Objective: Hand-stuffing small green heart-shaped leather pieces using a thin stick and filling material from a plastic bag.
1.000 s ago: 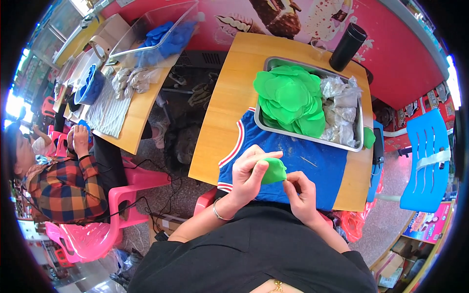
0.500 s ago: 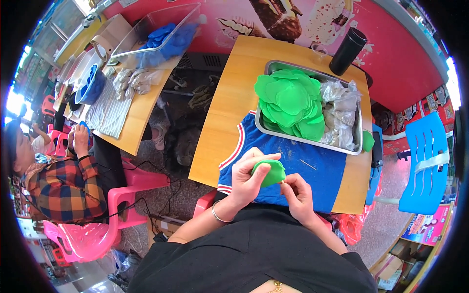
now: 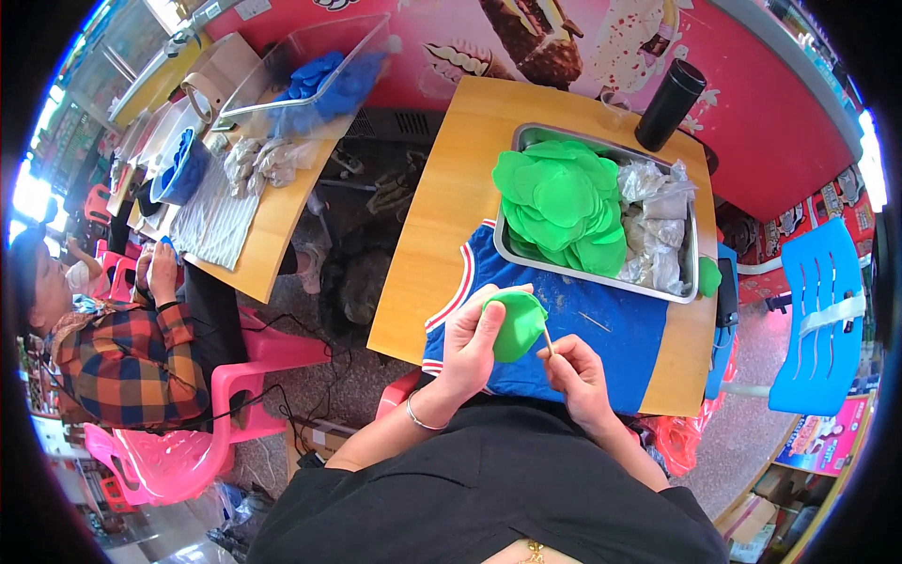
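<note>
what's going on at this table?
A person's left hand pinches a thin green piece between its fingers; the right hand holds a thin stick at its edge. More green pieces are heaped beside plastic bags in a metal tray, partly on a blue garment over the wooden table.

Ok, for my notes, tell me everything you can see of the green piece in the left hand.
The green piece looks matte and thin, perhaps soft plastic, with a rounded edge. It curves, held above the blue cloth by the left hand. A thin stick in the right hand points toward its right edge; contact is unclear.
</note>
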### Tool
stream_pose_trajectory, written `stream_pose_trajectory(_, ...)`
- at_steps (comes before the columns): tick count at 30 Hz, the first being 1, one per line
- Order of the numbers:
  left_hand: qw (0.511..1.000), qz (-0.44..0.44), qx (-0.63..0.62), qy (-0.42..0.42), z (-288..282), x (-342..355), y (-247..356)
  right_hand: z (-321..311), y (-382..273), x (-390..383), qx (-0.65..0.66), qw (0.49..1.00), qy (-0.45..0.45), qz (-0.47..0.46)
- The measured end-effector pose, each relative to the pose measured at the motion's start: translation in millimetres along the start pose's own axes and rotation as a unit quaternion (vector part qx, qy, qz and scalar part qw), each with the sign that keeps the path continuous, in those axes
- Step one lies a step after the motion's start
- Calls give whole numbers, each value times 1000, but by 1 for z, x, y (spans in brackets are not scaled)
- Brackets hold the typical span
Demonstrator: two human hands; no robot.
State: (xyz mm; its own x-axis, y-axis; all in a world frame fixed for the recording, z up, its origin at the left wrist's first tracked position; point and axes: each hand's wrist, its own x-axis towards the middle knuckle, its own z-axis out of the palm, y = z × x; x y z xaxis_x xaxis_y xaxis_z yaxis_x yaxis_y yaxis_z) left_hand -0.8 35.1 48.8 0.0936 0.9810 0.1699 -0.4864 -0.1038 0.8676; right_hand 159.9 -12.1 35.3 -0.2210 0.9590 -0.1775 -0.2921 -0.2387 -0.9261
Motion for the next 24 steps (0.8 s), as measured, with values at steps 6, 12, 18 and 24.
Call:
stream_pose_trajectory(6, 992, -85, -88, -29, 9, 1, 21, 1, -3, 4, 10, 998, -48, 33)
stream_pose_trajectory(12, 975, 31, 100, -194, -22, 14, 11, -4, -1, 0, 67, 987, -91, 112)
stream_pose_trajectory(18, 984, 16, 106, -140, -19, 12, 11, -2, 1, 1, 84, 990, -74, 91)
stream_pose_trajectory(24, 984, 30, 149, -94, -18, 11, 13, 7, -8, 2, -5, 1000, -6, 5)
